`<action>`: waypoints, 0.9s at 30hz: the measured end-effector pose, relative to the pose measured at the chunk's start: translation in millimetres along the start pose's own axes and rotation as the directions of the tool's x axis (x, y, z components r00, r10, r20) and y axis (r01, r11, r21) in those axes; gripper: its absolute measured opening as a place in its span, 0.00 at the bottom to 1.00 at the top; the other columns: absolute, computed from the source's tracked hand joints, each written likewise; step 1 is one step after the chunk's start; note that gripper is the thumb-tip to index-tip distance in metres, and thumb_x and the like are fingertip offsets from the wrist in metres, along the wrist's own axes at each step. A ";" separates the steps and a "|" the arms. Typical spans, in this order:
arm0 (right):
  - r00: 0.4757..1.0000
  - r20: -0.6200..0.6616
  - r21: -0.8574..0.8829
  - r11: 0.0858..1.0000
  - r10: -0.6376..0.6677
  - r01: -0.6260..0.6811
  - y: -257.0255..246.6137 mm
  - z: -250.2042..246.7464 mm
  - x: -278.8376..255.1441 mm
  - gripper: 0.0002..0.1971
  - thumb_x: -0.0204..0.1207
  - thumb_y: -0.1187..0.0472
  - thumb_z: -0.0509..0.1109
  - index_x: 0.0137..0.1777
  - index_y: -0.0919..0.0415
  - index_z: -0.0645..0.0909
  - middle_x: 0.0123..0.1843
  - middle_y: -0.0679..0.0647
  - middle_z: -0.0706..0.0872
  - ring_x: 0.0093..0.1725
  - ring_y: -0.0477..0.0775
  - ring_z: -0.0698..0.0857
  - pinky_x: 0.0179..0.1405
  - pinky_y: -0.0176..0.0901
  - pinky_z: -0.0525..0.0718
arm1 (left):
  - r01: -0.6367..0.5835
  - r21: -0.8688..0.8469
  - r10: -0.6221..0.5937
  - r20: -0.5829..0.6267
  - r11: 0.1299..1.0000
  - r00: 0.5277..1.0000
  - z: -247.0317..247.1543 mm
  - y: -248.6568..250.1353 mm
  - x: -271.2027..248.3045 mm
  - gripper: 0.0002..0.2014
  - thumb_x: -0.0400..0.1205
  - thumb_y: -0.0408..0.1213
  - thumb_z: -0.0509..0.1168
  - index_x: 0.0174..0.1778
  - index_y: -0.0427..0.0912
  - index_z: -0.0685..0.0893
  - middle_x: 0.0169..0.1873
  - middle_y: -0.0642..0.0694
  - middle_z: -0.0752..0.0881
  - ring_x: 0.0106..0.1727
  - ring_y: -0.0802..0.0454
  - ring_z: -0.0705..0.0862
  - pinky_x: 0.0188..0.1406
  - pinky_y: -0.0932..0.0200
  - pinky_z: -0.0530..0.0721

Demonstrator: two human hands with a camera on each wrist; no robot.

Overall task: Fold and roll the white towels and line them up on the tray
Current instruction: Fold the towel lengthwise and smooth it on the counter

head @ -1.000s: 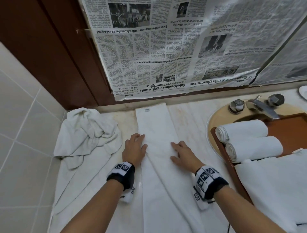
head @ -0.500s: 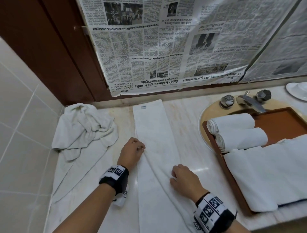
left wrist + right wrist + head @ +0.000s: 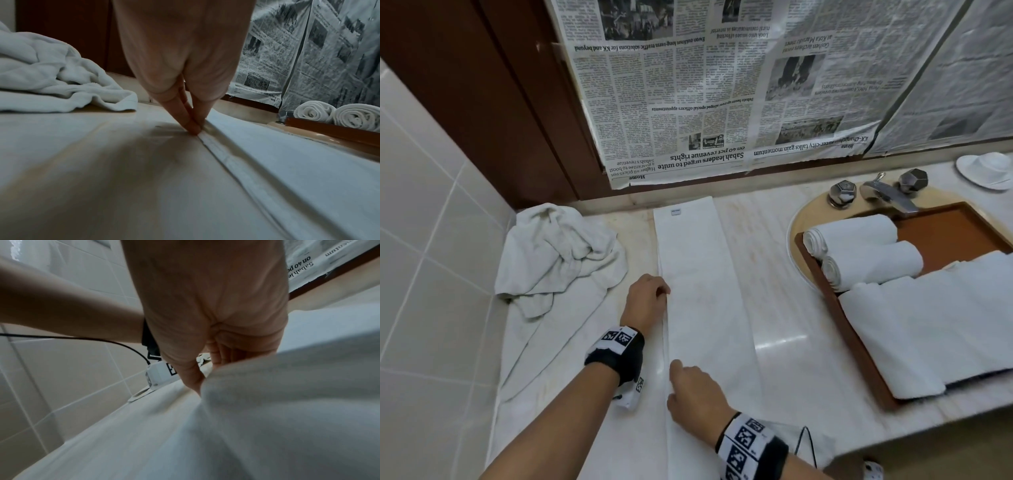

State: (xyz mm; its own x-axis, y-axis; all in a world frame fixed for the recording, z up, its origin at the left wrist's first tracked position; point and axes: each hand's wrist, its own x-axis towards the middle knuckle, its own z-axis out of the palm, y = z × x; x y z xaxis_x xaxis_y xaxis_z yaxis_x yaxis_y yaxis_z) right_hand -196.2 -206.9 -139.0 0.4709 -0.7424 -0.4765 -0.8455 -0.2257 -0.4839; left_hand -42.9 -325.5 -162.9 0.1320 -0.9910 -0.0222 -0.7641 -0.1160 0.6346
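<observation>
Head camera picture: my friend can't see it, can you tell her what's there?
Two hands, left hand and right hand, pinch the left edge of a long folded white towel on a marble counter. At right, a wooden tray holds two rolled towels.

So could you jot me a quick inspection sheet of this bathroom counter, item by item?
Surface: pale marble counter, glare patch near its middle.
Job's things: long folded towel lies flat, lengthwise away from the person; two rolled towels side by side in the brown tray; a flat folded towel lies across the tray's near part.
Clutter: crumpled towel at the left; white dish at far right.
Hands: left hand pinches the long towel's left edge; right hand grips the same edge nearer the person.
Cables: thin black cable by the right wrist.
Surroundings: newspaper on the wall, tap, tiled wall.
</observation>
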 end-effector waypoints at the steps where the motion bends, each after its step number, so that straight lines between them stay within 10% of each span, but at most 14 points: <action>1: 1.000 -0.015 0.014 1.000 0.001 0.000 0.8 3.0 0.1 0.08 0.81 0.65 0.60 0.58 0.62 0.68 0.53 0.63 0.80 0.45 0.61 0.75 0.34 0.47 0.68 | 0.002 -0.003 -0.002 -0.004 1.000 1.000 -0.9 -0.7 -0.6 0.09 0.78 0.21 0.66 0.43 0.37 0.90 0.46 0.43 0.84 0.45 0.48 0.82 0.48 0.64 0.79; 7: 0.992 -0.106 0.069 0.995 -0.067 0.075 4.4 13.5 -3.7 0.11 0.84 0.59 0.59 0.62 0.63 0.75 0.60 0.59 0.81 0.57 0.63 0.80 0.51 0.52 0.75 | 0.063 -0.073 -0.066 -0.046 0.995 0.997 -1.8 -2.5 -7.0 0.09 0.77 0.21 0.64 0.43 0.36 0.88 0.45 0.45 0.83 0.44 0.52 0.79 0.42 0.82 0.71; 19: 0.942 -0.120 0.095 0.941 -0.313 0.325 18.4 -14.1 -11.8 0.17 0.83 0.61 0.58 0.66 0.60 0.84 0.60 0.58 0.84 0.61 0.57 0.77 0.62 0.42 0.75 | 0.073 -0.018 -0.073 0.023 0.997 0.997 -4.0 -4.3 -11.7 0.14 0.86 0.35 0.61 0.67 0.36 0.82 0.63 0.39 0.80 0.62 0.42 0.80 0.60 0.57 0.74; 24: 0.885 -0.419 0.042 0.970 -0.202 0.241 62.1 -64.2 31.1 0.27 0.77 0.55 0.50 0.63 0.64 0.85 0.61 0.59 0.87 0.62 0.62 0.84 0.61 0.53 0.84 | -0.074 0.190 0.050 0.129 0.979 0.990 5.0 -3.2 -23.0 0.31 0.86 0.57 0.46 0.83 0.46 0.68 0.84 0.44 0.64 0.83 0.40 0.63 0.79 0.42 0.67; 27: 0.937 -0.319 -0.139 0.985 -0.142 0.102 72.8 -82.5 72.3 0.30 0.80 0.52 0.45 0.76 0.62 0.76 0.77 0.58 0.78 0.77 0.62 0.76 0.70 0.61 0.79 | -0.090 0.342 0.006 0.238 0.935 0.971 19.4 9.9 -13.3 0.32 0.87 0.59 0.34 0.88 0.55 0.50 0.88 0.57 0.43 0.88 0.48 0.41 0.84 0.36 0.49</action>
State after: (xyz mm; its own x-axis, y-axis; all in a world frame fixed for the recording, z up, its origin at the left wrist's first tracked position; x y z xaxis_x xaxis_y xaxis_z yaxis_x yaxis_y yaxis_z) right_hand -244.5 -329.1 -148.1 0.4815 -0.8646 -0.1438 -0.8195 -0.3859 -0.4236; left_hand -64.4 -314.7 -171.3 -0.0267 -0.9790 -0.2020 -0.9427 -0.0426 0.3309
